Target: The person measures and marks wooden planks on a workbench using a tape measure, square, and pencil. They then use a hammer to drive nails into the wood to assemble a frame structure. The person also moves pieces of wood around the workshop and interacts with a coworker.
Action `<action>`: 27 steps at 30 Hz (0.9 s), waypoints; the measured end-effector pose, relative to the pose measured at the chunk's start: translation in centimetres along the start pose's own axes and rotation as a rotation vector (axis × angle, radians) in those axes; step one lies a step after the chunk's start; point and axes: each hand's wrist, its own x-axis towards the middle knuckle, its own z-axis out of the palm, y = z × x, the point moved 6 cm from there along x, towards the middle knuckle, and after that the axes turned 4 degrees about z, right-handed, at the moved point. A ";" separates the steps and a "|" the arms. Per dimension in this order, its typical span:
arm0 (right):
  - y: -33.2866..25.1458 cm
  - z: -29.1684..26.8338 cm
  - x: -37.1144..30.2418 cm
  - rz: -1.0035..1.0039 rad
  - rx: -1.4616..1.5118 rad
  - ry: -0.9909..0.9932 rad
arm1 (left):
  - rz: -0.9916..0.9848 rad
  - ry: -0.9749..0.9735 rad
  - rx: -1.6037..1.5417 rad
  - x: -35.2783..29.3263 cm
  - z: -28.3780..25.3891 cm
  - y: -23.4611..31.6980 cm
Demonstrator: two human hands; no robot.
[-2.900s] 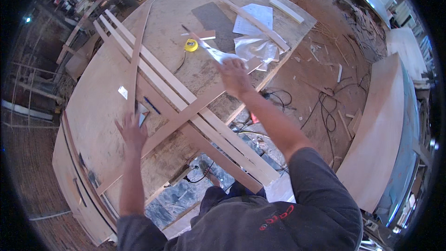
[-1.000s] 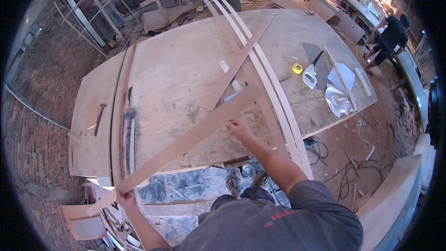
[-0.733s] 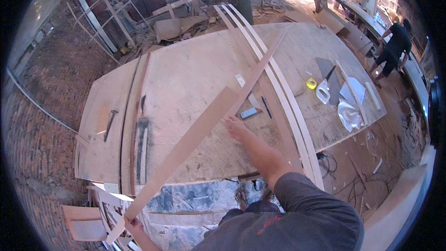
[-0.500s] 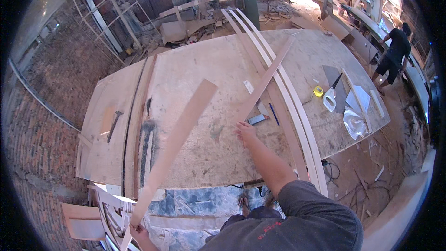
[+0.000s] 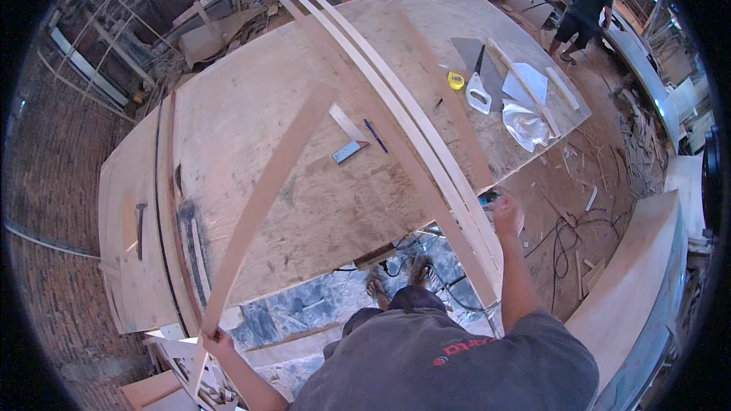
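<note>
- The bare left hand (image 5: 218, 342) is pinching the near end of a long, flat, light-brown wooden strip (image 5: 266, 194) between thumb and fingers.
- That strip is slanting away over the broad, pale plywood table (image 5: 251, 91).
- The bare right hand (image 5: 509, 215) is hovering just beyond the table's right edge, fingers curling inward; whether it is pinching anything, I cannot tell.
- A thin reddish-brown wooden strip (image 5: 453, 110) is ending near that hand.
- Two long, pale wooden strips (image 5: 384, 80) are running side by side across the table.
- A grey-blue-handled square (image 5: 349, 152) and a slim blue pen (image 5: 375, 135) are lying between.
- Farther, a round yellow tape measure (image 5: 455, 81) is sitting beside a white-handled saw (image 5: 478, 97).
- Farthest, a dark-clothed person (image 5: 585, 6) is standing.
</note>
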 end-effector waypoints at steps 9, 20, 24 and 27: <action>1.9 1.4 -8.0 -0.336 -0.204 -0.246 | 0.017 -0.035 0.002 -9.5 9.6 -5.3; 0.7 1.1 -8.5 -0.268 -0.260 -0.353 | 0.036 -0.047 0.025 -17.8 7.1 -8.3; 1.8 1.4 -7.1 -0.245 -0.208 -0.330 | 0.080 -0.054 -0.022 -18.0 4.5 -7.4; 2.8 0.9 -5.5 -0.034 -0.024 -0.445 | 0.045 0.016 -0.032 -18.1 3.5 -7.5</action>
